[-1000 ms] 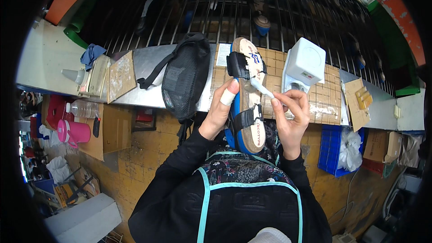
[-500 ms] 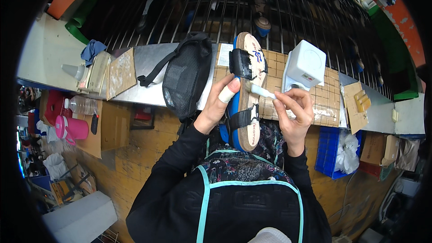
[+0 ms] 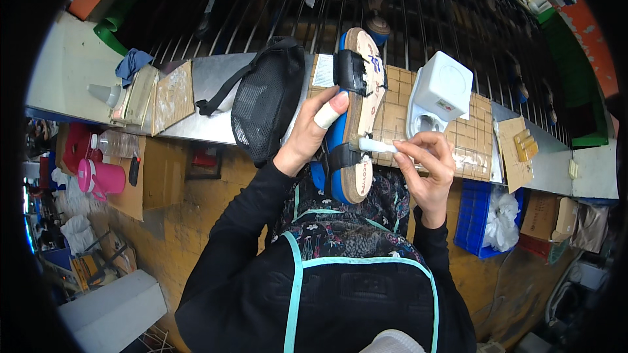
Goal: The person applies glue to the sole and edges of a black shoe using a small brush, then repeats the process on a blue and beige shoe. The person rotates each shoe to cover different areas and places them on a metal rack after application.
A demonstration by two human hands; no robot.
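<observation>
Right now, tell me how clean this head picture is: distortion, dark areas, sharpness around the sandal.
Head view: heavy fisheye, the grey metal bench edge bows, corners black; the blue-soled tan sandal, left hand and right hand with its white tube are sharp and evenly lit; the rack behind is dim.

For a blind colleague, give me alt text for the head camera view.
The left hand holds a blue-soled sandal over the workbench while the right hand presses a small white applicator against its rear strap.
</observation>
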